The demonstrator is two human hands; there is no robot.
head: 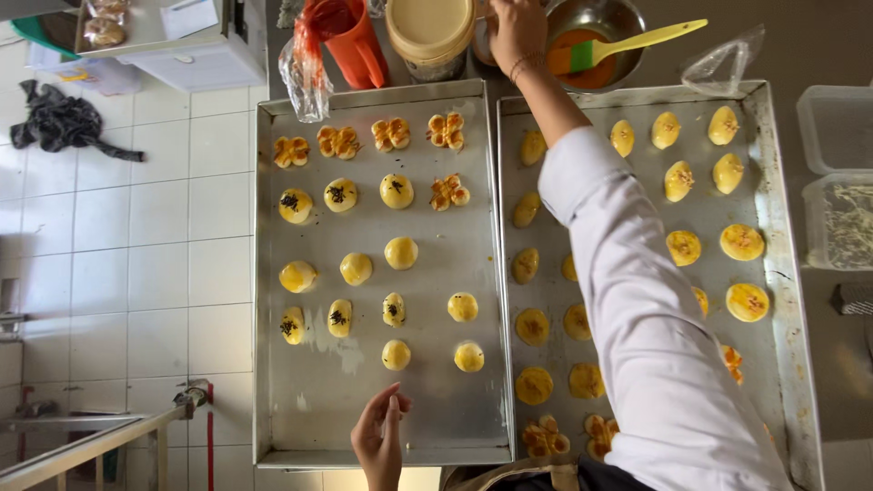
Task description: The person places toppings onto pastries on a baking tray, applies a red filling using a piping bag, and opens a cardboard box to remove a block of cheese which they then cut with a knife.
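Observation:
Two metal baking trays lie side by side. The left tray (309, 400) carries yellow glazed pastries (401, 253), some with dark seeds on top, and flower-shaped ones (392, 134) along its far row. My left hand (380, 438) hovers over this tray's near edge with its fingers drawn together and nothing visible in them. My right arm, in a white sleeve, crosses the right tray (773, 164). My right hand (516, 33) reaches beyond it, between a lidded tub (431, 32) and a metal bowl (605, 36). Its fingers are hidden from here.
The metal bowl holds orange glaze and a yellow-handled green brush (627, 44). An orange jug (350, 41) and a plastic bag (305, 77) stand behind the left tray. Clear plastic boxes (837, 182) sit to the right. White tiled floor lies to the left.

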